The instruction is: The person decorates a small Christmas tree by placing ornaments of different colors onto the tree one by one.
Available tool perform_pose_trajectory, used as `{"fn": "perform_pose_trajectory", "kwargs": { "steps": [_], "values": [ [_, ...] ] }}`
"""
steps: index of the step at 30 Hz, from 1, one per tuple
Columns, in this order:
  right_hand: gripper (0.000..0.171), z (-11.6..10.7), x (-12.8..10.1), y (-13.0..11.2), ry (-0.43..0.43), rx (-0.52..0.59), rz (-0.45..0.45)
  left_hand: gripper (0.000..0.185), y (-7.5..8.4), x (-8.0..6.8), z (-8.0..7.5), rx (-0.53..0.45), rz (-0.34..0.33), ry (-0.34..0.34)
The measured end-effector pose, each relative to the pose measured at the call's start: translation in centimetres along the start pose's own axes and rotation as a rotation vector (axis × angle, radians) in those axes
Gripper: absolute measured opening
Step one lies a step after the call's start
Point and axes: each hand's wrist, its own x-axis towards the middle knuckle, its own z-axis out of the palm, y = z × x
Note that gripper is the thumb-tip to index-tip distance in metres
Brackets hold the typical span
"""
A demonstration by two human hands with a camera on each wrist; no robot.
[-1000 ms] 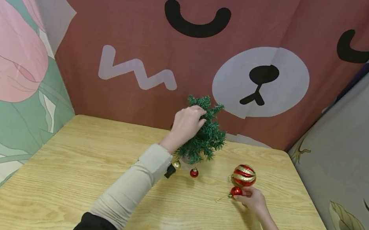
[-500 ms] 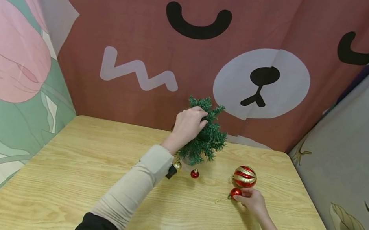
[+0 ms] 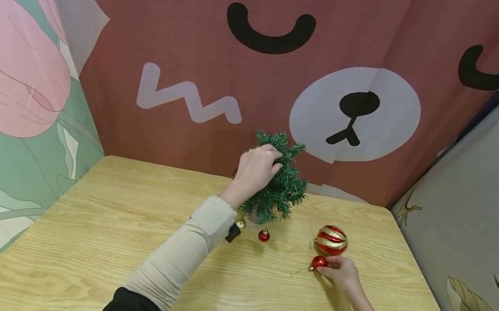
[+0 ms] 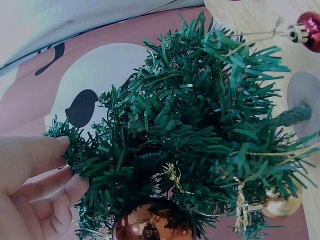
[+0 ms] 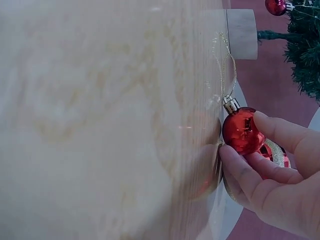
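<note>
A small artificial Christmas tree (image 3: 287,187) stands at the back of the table. My left hand (image 3: 256,168) holds it near the top, thumb and fingers around a branch tip in the left wrist view. A copper bauble (image 4: 152,224), a gold bauble (image 4: 281,202) and a dark red bauble (image 4: 311,31) hang from the branches. To the right, my right hand (image 3: 344,273) pinches a small shiny red bauble (image 5: 242,131) between thumb and fingers, close to the tabletop. Its gold cord (image 5: 233,70) loops out beyond the cap.
A larger red bauble with gold stripes (image 3: 332,240) lies just behind my right hand. The tree's pale round base (image 5: 242,34) shows in the right wrist view. Behind the wooden table (image 3: 72,236) hangs a brown curtain (image 3: 174,139) with a bear print.
</note>
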Motion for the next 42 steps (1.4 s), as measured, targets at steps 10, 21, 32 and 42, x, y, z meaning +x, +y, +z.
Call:
{"fn": "perform_pose_trajectory", "kwargs": {
  "steps": [10, 21, 32, 42],
  "values": [
    [0.028, 0.1, -0.2, -0.5, -0.011, 0.005, -0.005, 0.027, -0.1, 0.0, 0.0, 0.0, 0.011, 0.002],
    [0.032, -0.1, -0.6, -1.8, -0.025, 0.059, -0.016, 0.026, -0.2, 0.1, 0.1, -0.005, 0.009, 0.001],
    [0.038, -0.6, -0.5, -3.7, -0.015, 0.142, -0.043, 0.022, -0.1, 0.3, 0.2, 0.067, 0.017, 0.01],
    [0.041, -1.2, 0.1, -5.7, -0.012, 0.195, -0.069, 0.02, -0.1, 0.2, 0.3, 0.073, 0.019, 0.031]
  ]
}}
